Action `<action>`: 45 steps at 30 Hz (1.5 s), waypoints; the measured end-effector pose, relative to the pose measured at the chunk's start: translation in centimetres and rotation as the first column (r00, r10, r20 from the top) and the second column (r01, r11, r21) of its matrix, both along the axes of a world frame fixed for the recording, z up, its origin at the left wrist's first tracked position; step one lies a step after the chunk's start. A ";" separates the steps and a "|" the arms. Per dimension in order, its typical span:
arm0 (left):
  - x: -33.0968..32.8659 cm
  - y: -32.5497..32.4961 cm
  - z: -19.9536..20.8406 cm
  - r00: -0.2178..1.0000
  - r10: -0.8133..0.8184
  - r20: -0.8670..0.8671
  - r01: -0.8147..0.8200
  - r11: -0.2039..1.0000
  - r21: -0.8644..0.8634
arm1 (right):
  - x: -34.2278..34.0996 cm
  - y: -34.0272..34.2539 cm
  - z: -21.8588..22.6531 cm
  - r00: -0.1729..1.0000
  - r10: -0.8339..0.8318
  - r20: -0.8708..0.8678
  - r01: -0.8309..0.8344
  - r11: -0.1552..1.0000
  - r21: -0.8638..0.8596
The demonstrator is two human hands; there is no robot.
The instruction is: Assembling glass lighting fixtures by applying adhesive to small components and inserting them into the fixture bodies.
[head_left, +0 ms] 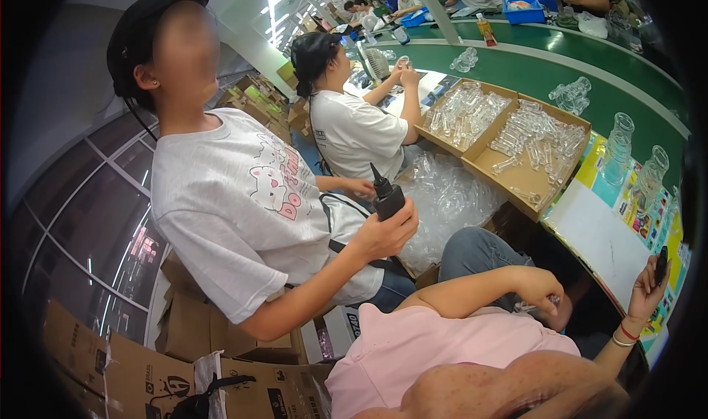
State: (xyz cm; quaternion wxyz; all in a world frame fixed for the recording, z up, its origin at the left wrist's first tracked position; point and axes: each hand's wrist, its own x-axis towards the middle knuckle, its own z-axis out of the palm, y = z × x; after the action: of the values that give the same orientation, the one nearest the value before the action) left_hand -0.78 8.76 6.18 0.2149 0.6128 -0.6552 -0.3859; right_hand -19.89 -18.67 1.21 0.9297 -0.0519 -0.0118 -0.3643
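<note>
At a crowded assembly bench, the person's right hand (647,290) is closing its fingers around a small black object (661,264), holding it upright just above the edge of the white work surface (601,238), bracelets showing at the wrist. The left hand (542,288) is hanging over the lap, fingers curling down together onto a small clear piece (547,302). Beside them, a co-worker in a white T-shirt is gripping a black dropper bottle (387,198) in one hand (385,233). Further along, cardboard trays (516,175) are lying heaped with clear plastic parts, next to the green conveyor belt (531,68)
</note>
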 end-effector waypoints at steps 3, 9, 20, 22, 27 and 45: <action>0.8 -2.4 -3.8 0.991 0.003 -0.137 -0.008 0.999 -0.039 | -0.8 0.1 -0.4 0.999 0.027 0.034 -0.024 0.994 -0.109; 2.2 -9.1 -15.2 0.790 0.497 -0.359 -0.382 0.857 0.347 | -0.9 3.4 3.6 0.999 0.029 0.013 -0.027 0.994 -0.109; -10.0 -11.5 -18.7 0.974 -0.174 -0.146 0.215 0.911 0.351 | -2.1 6.0 8.3 0.997 -0.053 -0.053 0.053 0.999 -0.014; -11.9 -10.0 -18.7 0.964 -0.194 -0.181 0.247 0.907 0.342 | -1.5 6.1 8.8 0.998 -0.037 -0.051 0.035 0.999 -0.035; -14.0 -6.1 -19.8 0.947 -0.241 -0.214 0.302 0.894 0.331 | 2.1 5.8 10.2 0.996 0.076 -0.043 -0.075 0.996 0.038; -2.0 -7.8 -7.0 0.969 -0.209 -0.135 0.174 0.957 -0.232 | 4.7 8.1 10.1 0.984 0.116 -0.139 -0.114 0.993 0.018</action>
State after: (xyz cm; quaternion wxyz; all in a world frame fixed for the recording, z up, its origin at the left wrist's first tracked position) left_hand -2.76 0.98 -0.86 0.2935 0.4865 -0.7310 -0.3780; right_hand -15.18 -10.53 11.28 0.9480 -0.0717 0.0521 -0.3056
